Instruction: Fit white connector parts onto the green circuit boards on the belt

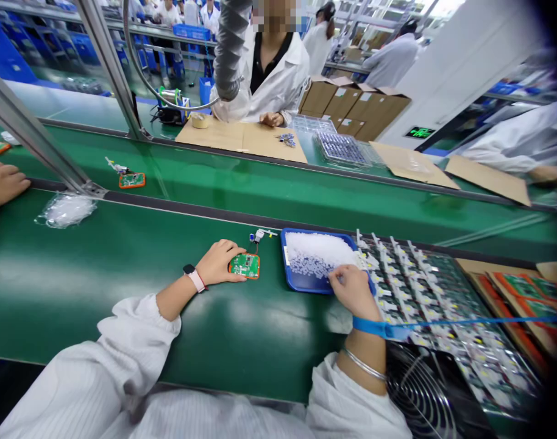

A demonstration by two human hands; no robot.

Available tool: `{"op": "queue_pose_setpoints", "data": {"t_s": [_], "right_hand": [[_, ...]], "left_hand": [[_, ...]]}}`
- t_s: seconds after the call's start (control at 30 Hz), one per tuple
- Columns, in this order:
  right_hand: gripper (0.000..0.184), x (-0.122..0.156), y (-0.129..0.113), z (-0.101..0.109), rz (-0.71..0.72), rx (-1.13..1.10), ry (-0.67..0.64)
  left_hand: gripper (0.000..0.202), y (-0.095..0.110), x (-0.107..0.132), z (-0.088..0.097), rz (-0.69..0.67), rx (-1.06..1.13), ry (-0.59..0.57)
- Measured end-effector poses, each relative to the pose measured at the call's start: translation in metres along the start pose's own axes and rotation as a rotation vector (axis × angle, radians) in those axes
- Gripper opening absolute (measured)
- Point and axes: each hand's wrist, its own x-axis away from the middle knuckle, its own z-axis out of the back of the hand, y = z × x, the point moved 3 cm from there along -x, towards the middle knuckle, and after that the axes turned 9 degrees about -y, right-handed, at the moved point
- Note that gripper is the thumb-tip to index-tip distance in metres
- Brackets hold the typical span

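My left hand (222, 261) grips a green circuit board (245, 266) with an orange frame, thumb and fingers at its left side, on the green bench. Wires run from the board up to a small white part (260, 235) lying just behind it. My right hand (351, 286) is over the front right corner of a blue tray (306, 286), its fingertips pinched together among small white pieces (322, 247). Whether a piece is between those fingertips is too small to make out. A blue strap (370, 327) circles my right wrist, its cord running off to the right.
Rows of small white parts (411, 286) stand right of the tray, beside orange-framed boards (529, 286). A black fan (425, 390) sits near my right forearm. Another board (132, 180) lies on the green strip behind. A co-worker's hand (4, 182) rests at far left; another person sits opposite.
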Motion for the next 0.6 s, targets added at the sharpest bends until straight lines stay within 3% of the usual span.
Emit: {"op": "queue_pose_setpoints", "data": {"t_s": [0.1, 0.23, 0.3, 0.43, 0.6], "right_hand": [[0.016, -0.001, -0.052, 0.003, 0.182, -0.298, 0.151], [0.015, -0.001, -0.137, -0.023, 0.4, -0.62, 0.069], [0.014, -0.002, -0.161, -0.041, 0.407, -0.688, 0.031], [0.012, -0.006, -0.168, -0.062, 0.374, -0.749, -0.025], [0.012, -0.007, -0.161, -0.065, 0.375, -0.658, -0.054]], "left_hand": [[0.071, 0.004, 0.001, 0.001, -0.02, 0.057, 0.023], [0.028, 0.01, -0.006, 0.004, -0.037, 0.283, 0.158], [0.015, 0.012, -0.01, 0.004, -0.036, 0.365, 0.201], [0.008, 0.011, -0.015, 0.002, -0.013, 0.405, 0.191], [0.007, 0.008, -0.017, 0.0, 0.041, 0.397, 0.149]]}}
